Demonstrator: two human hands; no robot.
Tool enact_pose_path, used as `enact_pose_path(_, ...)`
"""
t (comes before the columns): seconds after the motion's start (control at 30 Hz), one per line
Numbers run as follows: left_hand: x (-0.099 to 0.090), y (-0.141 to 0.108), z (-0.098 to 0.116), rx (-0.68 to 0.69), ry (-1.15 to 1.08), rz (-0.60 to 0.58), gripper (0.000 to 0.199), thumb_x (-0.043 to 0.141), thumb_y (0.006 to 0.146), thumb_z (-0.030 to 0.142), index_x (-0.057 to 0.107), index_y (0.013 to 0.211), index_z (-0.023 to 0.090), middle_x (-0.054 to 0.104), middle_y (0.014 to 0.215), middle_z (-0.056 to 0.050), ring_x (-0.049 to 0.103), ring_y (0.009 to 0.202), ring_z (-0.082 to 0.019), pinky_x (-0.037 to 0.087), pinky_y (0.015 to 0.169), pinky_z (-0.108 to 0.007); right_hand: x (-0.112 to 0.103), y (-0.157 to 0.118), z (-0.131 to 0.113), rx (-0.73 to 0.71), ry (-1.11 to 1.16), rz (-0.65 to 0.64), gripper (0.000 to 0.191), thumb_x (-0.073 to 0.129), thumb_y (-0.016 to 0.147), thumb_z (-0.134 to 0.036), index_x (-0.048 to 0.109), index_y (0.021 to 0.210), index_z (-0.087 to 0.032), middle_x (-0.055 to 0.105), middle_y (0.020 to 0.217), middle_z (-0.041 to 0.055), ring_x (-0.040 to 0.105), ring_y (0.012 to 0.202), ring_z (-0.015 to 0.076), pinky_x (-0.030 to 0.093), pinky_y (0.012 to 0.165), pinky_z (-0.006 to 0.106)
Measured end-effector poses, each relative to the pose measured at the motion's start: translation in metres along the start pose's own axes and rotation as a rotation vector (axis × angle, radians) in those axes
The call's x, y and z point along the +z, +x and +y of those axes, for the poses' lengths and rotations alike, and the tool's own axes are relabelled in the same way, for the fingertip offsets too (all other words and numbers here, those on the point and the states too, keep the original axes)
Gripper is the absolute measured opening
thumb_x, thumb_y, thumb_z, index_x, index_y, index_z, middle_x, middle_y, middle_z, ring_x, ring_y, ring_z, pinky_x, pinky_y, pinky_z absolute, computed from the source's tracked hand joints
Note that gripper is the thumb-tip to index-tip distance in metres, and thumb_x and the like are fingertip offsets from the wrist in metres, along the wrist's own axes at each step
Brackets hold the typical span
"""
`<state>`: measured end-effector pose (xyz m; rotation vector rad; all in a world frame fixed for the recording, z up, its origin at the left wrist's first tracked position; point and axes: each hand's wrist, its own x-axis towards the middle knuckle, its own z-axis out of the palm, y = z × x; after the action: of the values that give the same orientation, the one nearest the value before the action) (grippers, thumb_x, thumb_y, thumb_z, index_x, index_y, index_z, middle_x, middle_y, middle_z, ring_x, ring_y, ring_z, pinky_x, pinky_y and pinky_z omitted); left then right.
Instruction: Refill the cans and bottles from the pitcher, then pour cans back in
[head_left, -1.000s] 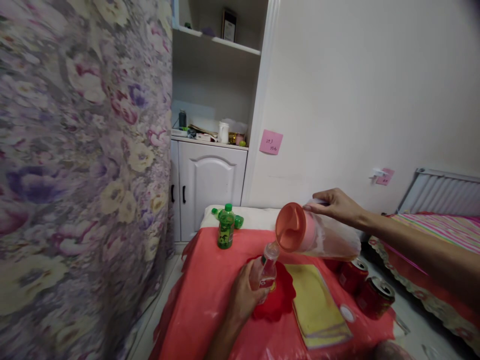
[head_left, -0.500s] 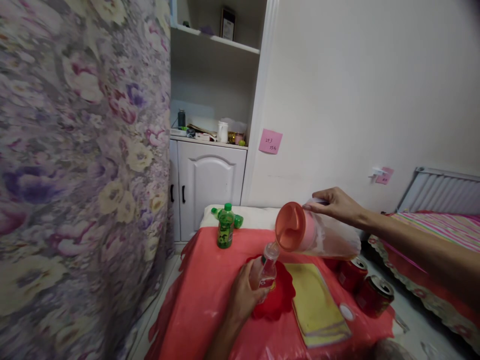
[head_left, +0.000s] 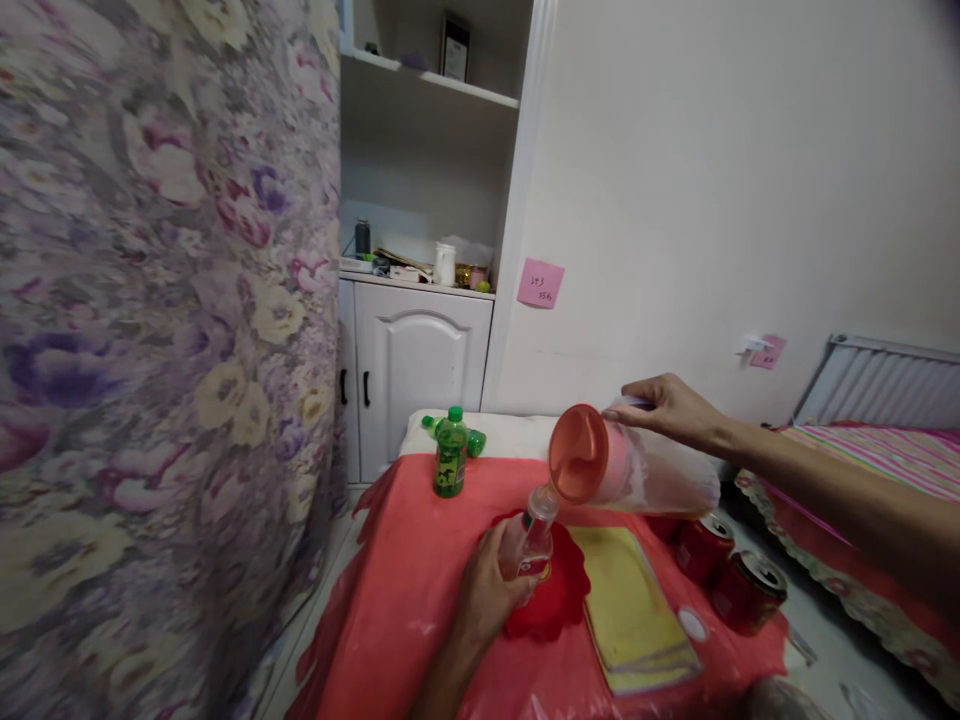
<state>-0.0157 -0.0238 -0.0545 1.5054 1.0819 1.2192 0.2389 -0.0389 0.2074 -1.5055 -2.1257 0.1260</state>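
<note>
My left hand (head_left: 484,585) is wrapped round a clear bottle (head_left: 529,550) with a red label, its open mouth upward, over a red scalloped dish (head_left: 566,590). My right hand (head_left: 664,405) grips the handle of a translucent pitcher (head_left: 660,470) with an orange lid (head_left: 579,453). The pitcher lies tilted nearly on its side, its lid just above the bottle's mouth. Liquid shows along the pitcher's lower side. Whether a stream runs between them is too small to tell.
On the red-covered table (head_left: 397,580) are an upright green bottle (head_left: 451,455), another green bottle lying behind it, a folded yellow cloth (head_left: 637,610), a white round lid (head_left: 692,624) and red cans (head_left: 750,592) at the right. A floral curtain (head_left: 172,350) hangs left.
The pitcher and my right hand have shifted very slightly left. My left hand keeps its hold on the clear bottle in nearly the same place.
</note>
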Motion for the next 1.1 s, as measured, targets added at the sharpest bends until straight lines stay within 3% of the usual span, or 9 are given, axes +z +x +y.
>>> enact_pose_path(0.63,0.0009,0.0031,-0.006,0.023,0.009,-0.003,0.076,0.08,0.054,0.009,0.061,0.127,0.022,0.065,0.133,-0.009,0.059,0.125,-0.029,0.044,0.109,-0.043,-0.001,-0.0002,-0.0013,0.0,-0.013,0.01,0.054,0.061,0.083,-0.064,0.039,0.057,-0.021,0.028,0.058,-0.0067,0.027,0.054,0.0101,0.02,0.05,0.028)
enact_pose_path(1.1,0.0008,0.001,0.001,0.029,0.027,-0.001,0.074,0.08,0.055,0.011,0.062,0.126,0.019,0.067,0.131,-0.011,0.061,0.122,-0.029,0.045,0.107,-0.041,0.0006,-0.0001,-0.0026,-0.01,-0.012,-0.009,0.053,0.06,0.083,-0.063,0.04,0.058,-0.021,0.028,0.058,-0.0066,0.027,0.056,0.0103,0.02,0.05,0.027)
